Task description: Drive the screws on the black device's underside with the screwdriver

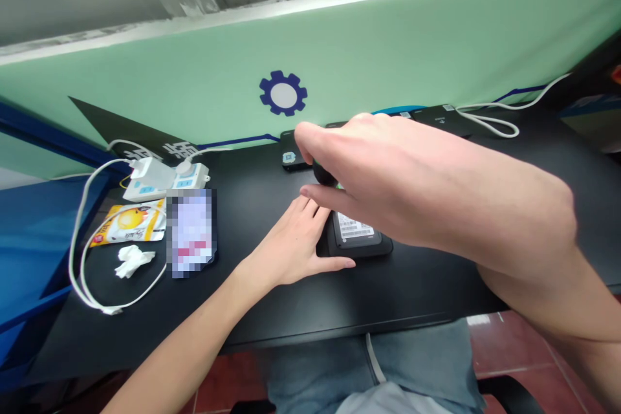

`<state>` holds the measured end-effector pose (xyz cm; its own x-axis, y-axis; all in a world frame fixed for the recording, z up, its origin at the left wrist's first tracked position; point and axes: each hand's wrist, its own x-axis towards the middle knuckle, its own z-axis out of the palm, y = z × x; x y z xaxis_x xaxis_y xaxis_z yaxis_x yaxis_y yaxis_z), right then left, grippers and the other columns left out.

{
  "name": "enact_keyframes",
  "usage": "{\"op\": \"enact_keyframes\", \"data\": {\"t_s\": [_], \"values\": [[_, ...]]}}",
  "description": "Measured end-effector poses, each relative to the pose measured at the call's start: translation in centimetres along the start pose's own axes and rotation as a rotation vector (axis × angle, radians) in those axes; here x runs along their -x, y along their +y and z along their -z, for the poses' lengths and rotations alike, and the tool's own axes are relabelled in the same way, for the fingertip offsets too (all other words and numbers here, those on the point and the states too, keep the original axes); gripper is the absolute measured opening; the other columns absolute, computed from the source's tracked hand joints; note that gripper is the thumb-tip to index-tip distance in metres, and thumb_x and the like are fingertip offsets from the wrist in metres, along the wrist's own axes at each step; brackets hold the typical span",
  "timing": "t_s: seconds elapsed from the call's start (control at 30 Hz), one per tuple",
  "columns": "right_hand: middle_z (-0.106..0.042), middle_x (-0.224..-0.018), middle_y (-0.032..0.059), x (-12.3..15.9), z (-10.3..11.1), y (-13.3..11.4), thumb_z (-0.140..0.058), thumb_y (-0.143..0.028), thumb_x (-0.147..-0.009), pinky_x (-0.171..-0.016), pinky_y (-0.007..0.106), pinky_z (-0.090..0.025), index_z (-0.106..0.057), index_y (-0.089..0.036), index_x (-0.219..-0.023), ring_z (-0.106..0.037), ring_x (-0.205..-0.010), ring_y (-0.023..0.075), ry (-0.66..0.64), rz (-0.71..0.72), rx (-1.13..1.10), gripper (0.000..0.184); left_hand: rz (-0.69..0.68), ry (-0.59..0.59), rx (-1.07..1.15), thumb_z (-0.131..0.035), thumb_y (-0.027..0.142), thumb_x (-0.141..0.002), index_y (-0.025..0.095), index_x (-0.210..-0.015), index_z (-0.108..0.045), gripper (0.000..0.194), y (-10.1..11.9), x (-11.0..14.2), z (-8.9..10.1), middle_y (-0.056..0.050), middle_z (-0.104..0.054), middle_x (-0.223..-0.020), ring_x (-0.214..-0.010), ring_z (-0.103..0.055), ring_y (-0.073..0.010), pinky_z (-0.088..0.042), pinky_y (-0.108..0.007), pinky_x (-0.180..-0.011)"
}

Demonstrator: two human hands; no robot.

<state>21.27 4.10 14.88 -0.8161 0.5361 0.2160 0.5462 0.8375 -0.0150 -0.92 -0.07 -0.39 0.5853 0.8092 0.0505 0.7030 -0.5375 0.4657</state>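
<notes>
Black table set against a pale green partition bearing a blue gear emblem; red tile floor shows below the table's front edge. The right hand reaches across from the right, its grip curved over a small dark rounded object; whether that object is pinched cannot be determined. Directly below that grip lies a black rectangular device with a barcode label, flat on the table. The left hand rests beside the device, grip spread, thumb along its front edge. Beyond the grip sits a small black device. Well left of the left hand are a white power strip and a snack packet.
</notes>
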Motion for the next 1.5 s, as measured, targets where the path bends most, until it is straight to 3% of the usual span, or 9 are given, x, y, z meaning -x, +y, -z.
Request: {"op": "enact_keyframes", "data": {"t_s": [0.3, 0.53, 0.7, 0.8, 1.1, 1.33, 1.5], "values": [[-0.054, -0.086, -0.0006, -0.2, 0.6, 0.1, -0.056, -0.018, -0.104, -0.064, 0.037, -0.024, -0.058, -0.022, -0.104, -0.041, -0.069, 0.0156, -0.072, -0.02, -0.006, 0.005, -0.017, -0.001, -0.027, -0.063, 0.093, -0.098, 0.023, -0.165, -0.055, 0.098, 0.2, -0.1, 0.3, -0.02, -0.048, -0.178, -0.167, -0.042, -0.0503, -0.039, -0.071, -0.136], [-0.057, -0.083, 0.0016, -0.6, 0.7, 0.2, -0.061, -0.021, -0.103, -0.067, 0.037, -0.026, -0.065, -0.021, -0.102, -0.05, -0.072, 0.0175, -0.097, -0.013, 0.06, 0.004, -0.029, 0.023, -0.026, -0.06, 0.094, -0.099, 0.02, -0.177, -0.036, 0.11, 0.0, 0.0, 0.0, -0.022, -0.043, -0.181, -0.17, -0.036, -0.0485, -0.036, -0.069, -0.138], [-0.051, -0.075, 0.0, -1.1, 0.6, 0.1, -0.063, -0.033, -0.108, -0.061, 0.037, -0.023, -0.063, -0.022, -0.09, -0.04, -0.059, 0.0149, -0.08, -0.065, 0.112, 0.021, -0.009, 0.02, -0.037, -0.058, 0.097, -0.096, 0.021, -0.18, -0.033, 0.116, -0.2, 0.0, -0.3, -0.022, -0.043, -0.181, -0.17, -0.036, -0.0498, -0.033, -0.07, -0.139], [-0.05, -0.075, -0.0013, -1.0, 0.3, 0.1, -0.065, -0.035, -0.108, -0.06, 0.037, -0.022, -0.061, -0.022, -0.09, -0.035, -0.057, 0.0136, -0.048, -0.06, 0.073, 0.023, -0.016, 0.02, -0.03, -0.058, 0.097, -0.097, 0.02, -0.18, -0.032, 0.115, -0.2, 0.1, -0.3, -0.023, -0.044, -0.18, -0.168, -0.038, -0.0494, -0.034, -0.07, -0.138], [-0.057, -0.091, 0.0011, -0.3, 0.9, 0.7, -0.056, -0.026, -0.108, -0.067, 0.037, -0.027, -0.059, -0.022, -0.103, -0.046, -0.075, 0.0171, -0.135, -0.021, -0.055, 0.007, -0.028, 0.028, -0.029, -0.061, 0.093, -0.099, 0.021, -0.176, -0.038, 0.108, 0.0, 0.1, 0.0, -0.022, -0.045, -0.18, -0.168, -0.039, -0.0485, -0.036, -0.068, -0.138], [-0.061, -0.094, 0.0017, -0.1, 0.5, 0.9, -0.062, -0.016, -0.103, -0.068, 0.035, -0.029, -0.058, -0.022, -0.104, -0.058, -0.087, 0.0182, -0.057, 0.026, -0.035, 0.007, -0.001, 0.007, -0.019, -0.063, 0.095, -0.096, 0.024, -0.178, -0.034, 0.112, 0.0, 0.1, 0.0, -0.021, -0.046, -0.178, -0.169, -0.036, -0.0497, -0.034, -0.071, -0.138], [-0.052, -0.077, -0.001, -0.6, 0.8, 0.6, -0.06, -0.026, -0.11, -0.061, 0.037, -0.024, -0.058, -0.023, -0.088, -0.037, -0.063, 0.0149, -0.064, -0.025, 0.058, 0.023, 0.02, -0.014, -0.014, -0.067, 0.094, -0.094, 0.022, -0.179, -0.035, 0.116, 0.3, 0.0, 0.4, -0.024, -0.043, -0.18, -0.169, -0.036, -0.052, -0.033, -0.074, -0.138]]}}
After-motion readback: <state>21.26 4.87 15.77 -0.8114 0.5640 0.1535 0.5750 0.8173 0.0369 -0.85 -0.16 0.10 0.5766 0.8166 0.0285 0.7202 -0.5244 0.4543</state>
